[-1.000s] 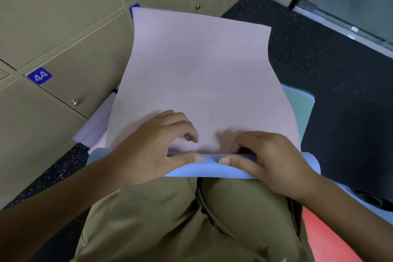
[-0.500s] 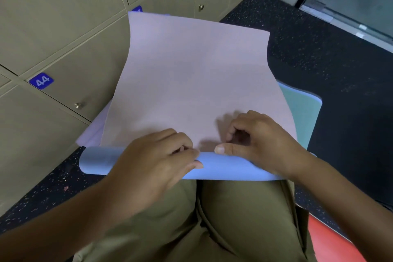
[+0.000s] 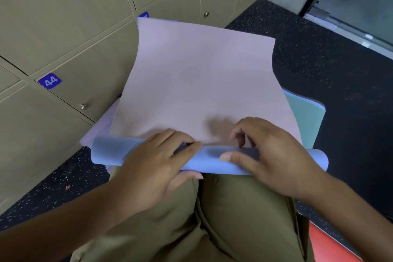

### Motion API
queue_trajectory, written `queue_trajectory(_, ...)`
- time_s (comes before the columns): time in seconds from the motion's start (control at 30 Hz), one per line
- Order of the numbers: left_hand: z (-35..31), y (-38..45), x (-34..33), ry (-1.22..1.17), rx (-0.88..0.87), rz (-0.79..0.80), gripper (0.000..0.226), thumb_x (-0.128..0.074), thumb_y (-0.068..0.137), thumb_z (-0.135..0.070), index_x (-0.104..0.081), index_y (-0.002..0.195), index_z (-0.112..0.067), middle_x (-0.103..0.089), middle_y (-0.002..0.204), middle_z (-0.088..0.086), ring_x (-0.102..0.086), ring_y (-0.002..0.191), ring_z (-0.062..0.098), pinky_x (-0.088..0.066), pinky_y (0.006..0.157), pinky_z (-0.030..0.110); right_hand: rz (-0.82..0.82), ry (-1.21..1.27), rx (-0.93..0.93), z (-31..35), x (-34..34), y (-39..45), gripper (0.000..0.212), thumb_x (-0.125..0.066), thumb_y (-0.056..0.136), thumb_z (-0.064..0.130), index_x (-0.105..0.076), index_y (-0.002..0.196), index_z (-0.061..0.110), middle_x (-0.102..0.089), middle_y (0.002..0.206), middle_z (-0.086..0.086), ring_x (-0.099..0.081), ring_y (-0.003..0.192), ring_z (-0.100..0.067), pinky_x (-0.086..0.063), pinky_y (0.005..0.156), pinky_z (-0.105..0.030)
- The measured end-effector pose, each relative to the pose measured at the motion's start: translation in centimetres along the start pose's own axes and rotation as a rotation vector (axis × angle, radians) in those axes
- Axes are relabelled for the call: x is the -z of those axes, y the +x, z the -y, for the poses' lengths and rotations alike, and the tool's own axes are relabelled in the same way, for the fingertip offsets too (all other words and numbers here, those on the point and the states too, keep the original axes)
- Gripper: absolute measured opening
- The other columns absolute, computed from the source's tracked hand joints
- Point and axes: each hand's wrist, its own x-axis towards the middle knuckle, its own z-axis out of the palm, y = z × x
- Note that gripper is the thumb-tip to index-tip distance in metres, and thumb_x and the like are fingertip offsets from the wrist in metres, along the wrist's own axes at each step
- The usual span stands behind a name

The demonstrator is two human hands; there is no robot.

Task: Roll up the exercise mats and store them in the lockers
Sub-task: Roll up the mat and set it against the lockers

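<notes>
- Left hand (image 3: pixel 157 168) fingers curl over the roll (image 3: pixel 204 159), thumb under it; a second ago they only pinched a flat folded edge.
- Right hand (image 3: pixel 274 155) thumb presses the roll's near side, its fingers lifted and bent above the mat (image 3: pixel 202 83), re-reaching forward.
- The roll has thickened into a proper tube across the lap, so rolling is under way but early: most of the mat is flat, its far end against the lockers (image 3: pixel 63 27).
- A green mat (image 3: pixel 306 117) lies beneath, unrolled.
</notes>
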Motion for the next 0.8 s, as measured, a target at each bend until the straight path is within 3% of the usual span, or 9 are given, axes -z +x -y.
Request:
queue_trajectory(0.13,0.8,1.1,0.6,-0.158,0.067,0.135,0.052,-0.053,0.095,-0.058,-0.069,0.125,-0.018,-0.061,0.107,-0.008,-0.057,0.092,0.016,-0.045,0.078,0.029,-0.141,-0.301,0.041,0.6,-1.7,-2.6,0.047,-0.052,0.095,0.061,-0.063,0.108,0.017,-0.06,0.101,0.003,-0.055,0.089,-0.024,-0.045,0.078,-0.039)
queue_trajectory(0.27,2.0,2.3,1.2,-0.346,0.171,0.241,0.053,-0.046,0.092,-0.067,-0.069,0.123,-0.031,-0.058,0.099,-0.016,-0.056,0.094,0.007,-0.048,0.08,0.031,-0.22,-0.329,0.015,0.4,-3.2,-3.4,0.052,-0.053,0.097,0.058,-0.067,0.119,0.013,-0.064,0.115,-0.003,-0.059,0.101,-0.029,-0.041,0.092,-0.038)
queue_trajectory(0.37,2.8,3.3,1.3,-0.418,0.2,0.283,0.055,-0.046,0.089,-0.07,-0.071,0.115,-0.029,-0.062,0.096,-0.012,-0.057,0.094,0.007,-0.047,0.084,0.035,-0.267,-0.318,0.046,-0.3,-3.6,-2.6,0.05,-0.052,0.1,0.056,-0.071,0.116,0.012,-0.068,0.111,-0.003,-0.061,0.097,-0.028,-0.042,0.089,-0.038)
queue_trajectory(0.43,3.2,3.9,1.4,-0.439,0.219,0.314,0.055,-0.05,0.084,-0.071,-0.072,0.112,-0.029,-0.064,0.1,-0.012,-0.056,0.1,0.007,-0.045,0.089,0.031,-0.257,-0.294,0.06,-0.6,-3.2,-1.8,0.049,-0.051,0.1,0.055,-0.072,0.112,0.013,-0.069,0.104,-0.001,-0.061,0.093,-0.026,-0.044,0.084,-0.038)
queue_trajectory(0.5,3.4,4.5,1.6,-0.534,0.291,0.274,0.052,-0.064,0.075,-0.068,-0.072,0.116,-0.038,-0.062,0.112,-0.019,-0.055,0.108,0.002,-0.041,0.092,0.017,-0.207,-0.269,0.049,-0.8,-2.6,-1.0,0.049,-0.049,0.1,0.058,-0.071,0.109,0.016,-0.067,0.098,0.002,-0.058,0.088,-0.024,-0.044,0.078,-0.037)
queue_trajectory(0.57,3.7,4.9,1.7,-0.578,0.32,0.174,0.05,-0.073,0.069,-0.062,-0.072,0.116,-0.042,-0.06,0.113,-0.022,-0.058,0.104,0.004,-0.041,0.085,0.011,-0.141,-0.226,0.025,-0.9,-2.1,-0.2,0.048,-0.046,0.099,0.061,-0.07,0.106,0.019,-0.065,0.093,0.005,-0.057,0.087,-0.022,-0.046,0.074,-0.039)
queue_trajectory(0.7,2.8,4.3,1.4,-0.4,0.29,0.015,0.031,-0.066,0.083,-0.054,-0.077,0.107,-0.037,-0.065,0.098,-0.02,-0.06,0.091,0.007,-0.043,0.078,0.021,-0.035,-0.123,-0.037,-0.9,-0.7,1.5,0.044,-0.045,0.096,0.066,-0.066,0.097,0.028,-0.06,0.083,0.016,-0.051,0.09,-0.012,-0.043,0.068,-0.029)
queue_trajectory(0.8,1.8,3.1,0.2,-0.121,0.158,-0.151,0.036,-0.059,0.096,-0.042,-0.077,0.117,-0.019,-0.07,0.105,-0.009,-0.062,0.091,0.019,-0.048,0.08,0.034,0.124,-0.008,-0.175,-1.0,0.4,2.8,0.041,-0.048,0.093,0.069,-0.06,0.087,0.03,-0.057,0.08,0.008,-0.048,0.088,-0.008,-0.045,0.078,-0.032)
